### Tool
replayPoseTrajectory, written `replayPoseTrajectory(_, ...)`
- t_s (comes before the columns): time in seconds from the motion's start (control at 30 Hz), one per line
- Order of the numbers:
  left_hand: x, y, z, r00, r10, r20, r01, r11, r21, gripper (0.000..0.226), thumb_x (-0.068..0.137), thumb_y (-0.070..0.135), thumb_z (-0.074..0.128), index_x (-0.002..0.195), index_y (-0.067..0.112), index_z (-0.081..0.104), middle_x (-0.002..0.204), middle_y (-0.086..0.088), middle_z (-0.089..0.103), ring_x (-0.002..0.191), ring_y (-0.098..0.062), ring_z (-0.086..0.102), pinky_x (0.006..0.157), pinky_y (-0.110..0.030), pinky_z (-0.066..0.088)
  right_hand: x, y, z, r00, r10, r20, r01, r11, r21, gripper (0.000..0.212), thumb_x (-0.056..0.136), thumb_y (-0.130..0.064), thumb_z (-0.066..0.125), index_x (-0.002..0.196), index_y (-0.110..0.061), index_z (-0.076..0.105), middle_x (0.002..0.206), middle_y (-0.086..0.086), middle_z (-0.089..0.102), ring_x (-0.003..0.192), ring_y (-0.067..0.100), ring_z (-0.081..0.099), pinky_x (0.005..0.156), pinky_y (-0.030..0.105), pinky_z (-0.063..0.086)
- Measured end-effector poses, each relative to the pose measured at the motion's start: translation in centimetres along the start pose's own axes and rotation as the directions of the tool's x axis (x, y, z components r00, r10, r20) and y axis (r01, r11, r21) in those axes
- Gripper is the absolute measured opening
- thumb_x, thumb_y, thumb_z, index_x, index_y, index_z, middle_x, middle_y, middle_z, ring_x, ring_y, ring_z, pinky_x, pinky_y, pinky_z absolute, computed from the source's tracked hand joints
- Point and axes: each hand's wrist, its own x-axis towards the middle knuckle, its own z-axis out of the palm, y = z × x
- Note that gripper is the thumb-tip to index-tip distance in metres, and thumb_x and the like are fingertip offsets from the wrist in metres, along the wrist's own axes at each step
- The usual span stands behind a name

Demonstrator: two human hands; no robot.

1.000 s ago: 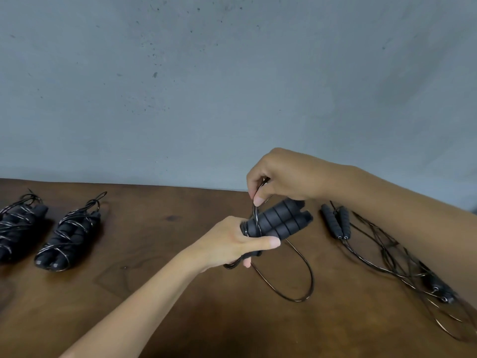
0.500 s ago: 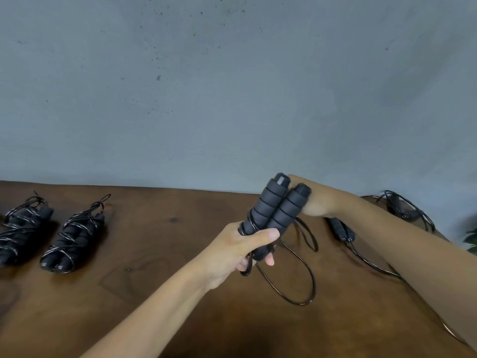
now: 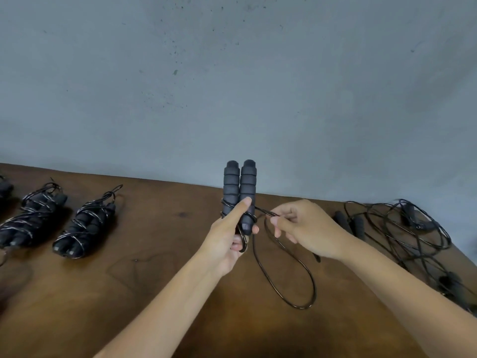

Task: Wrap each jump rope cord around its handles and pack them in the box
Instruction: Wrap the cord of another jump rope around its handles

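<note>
The left hand (image 3: 227, 239) grips the 2 handles (image 3: 239, 192) upright above the desk (image 3: 154, 280), its fingers curled round their lower ends to pin the first turns, while the right hand (image 3: 307, 228) pinches the cord (image 3: 286, 275) taut for winding.

Wall (image 3: 232, 73): I saw plain grey-blue plaster, speckled with dark spots.
Table (image 3: 160, 267): I saw dark brown wood, set against it.

Left grip (image 3: 227, 236) curled, thumb straight up; right grip (image 3: 304, 228) pinching, both forearms outstretched.
</note>
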Motion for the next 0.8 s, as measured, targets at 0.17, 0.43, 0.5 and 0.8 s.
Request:
replayPoseTrajectory(0.17, -0.4, -0.5, -0.3, 0.994, 0.016, -0.106, -0.014, 1.0, 0.016, 0.048, 0.084, 0.051, 0.083, 0.111, 0.014, 0.067, 0.079, -0.013, 0.069, 0.048, -0.01, 0.024, 0.039, -0.018, 0.022, -0.8, -1.3, 0.7, 0.993, 0.032, -0.113, -0.049, 0.987, -0.155, 0.016, 0.1, -0.032, 0.061, 0.088, -0.033, 0.071, 0.068, -0.015, 0.072, 0.073, -0.006, 0.066, 0.069, 0.018, 0.046)
replayPoseTrajectory(0.43, -1.1, -0.8, -0.3, 0.95, 0.189, -0.249, -0.125, 0.96, 0.251, 0.031, 0.089, 0.035, 0.083, 0.099, 0.009, 0.071, 0.074, -0.018, 0.065, 0.032, -0.007, 0.039, 0.037, -0.017, 0.026, -2.0, -4.1, -0.6, 0.985, -0.099, -0.145, 0.024, 0.893, -0.449, 0.017, 0.096, -0.024, 0.055, 0.096, -0.028, 0.071, 0.09, -0.01, 0.072, 0.086, 0.009, 0.066, 0.078, 0.039, 0.057)
replayPoseTrajectory(0.5, -1.1, -0.8, -0.8, 0.951, 0.217, -0.219, -0.128, 0.924, 0.36, 0.039, 0.086, 0.04, 0.084, 0.099, 0.005, 0.073, 0.071, -0.015, 0.066, 0.035, -0.007, 0.038, 0.039, -0.018, 0.027, -2.1, -4.7, -1.4, 0.982, -0.149, -0.116, 0.071, 0.862, -0.501, 0.018, 0.098, -0.025, 0.054, 0.104, -0.028, 0.07, 0.101, -0.01, 0.071, 0.096, 0.013, 0.066, 0.084, 0.041, 0.055)
replayPoseTrajectory(0.8, -2.4, 0.4, -1.1, 0.973, 0.228, -0.035, -0.106, 0.577, 0.81, 0.044, 0.077, 0.058, 0.084, 0.086, 0.017, 0.073, 0.061, -0.003, 0.07, 0.048, -0.005, 0.056, 0.049, -0.015, 0.039, -0.6, -6.9, -3.2, 0.968, -0.249, 0.021, 0.197, 0.71, -0.676, 0.013, 0.103, -0.035, 0.054, 0.107, -0.03, 0.065, 0.099, -0.011, 0.065, 0.093, 0.016, 0.057, 0.077, 0.034, 0.046)
